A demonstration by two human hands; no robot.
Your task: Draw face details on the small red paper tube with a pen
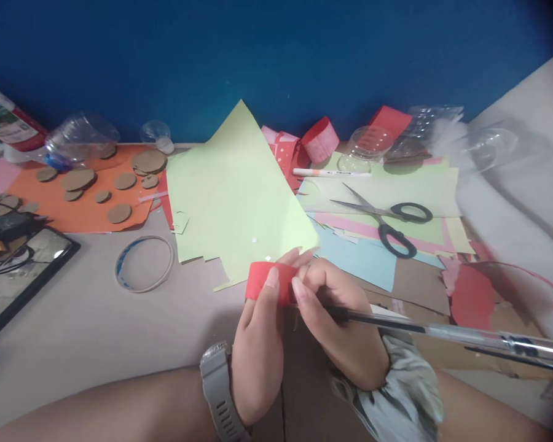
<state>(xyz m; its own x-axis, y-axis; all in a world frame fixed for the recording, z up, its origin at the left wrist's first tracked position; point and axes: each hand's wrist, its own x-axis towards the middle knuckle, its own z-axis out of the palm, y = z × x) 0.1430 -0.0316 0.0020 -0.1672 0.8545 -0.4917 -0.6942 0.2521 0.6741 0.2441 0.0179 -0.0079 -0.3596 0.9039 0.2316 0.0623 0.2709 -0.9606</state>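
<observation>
My left hand, with a grey watch on its wrist, is closed on a curled red paper strip, thumb lying along its front. My right hand pinches the strip's right end between thumb and fingers. A clear pen with a dark tip runs in from the right edge and crosses in front of my right hand; what supports it is out of view. Just beyond the hands lies a large pale green paper sheet with cut edges.
Black-handled scissors and a white marker lie on coloured papers at right. A tape roll is on the table at left, near cardboard discs on orange paper. Red paper rings and plastic cups stand by the blue wall.
</observation>
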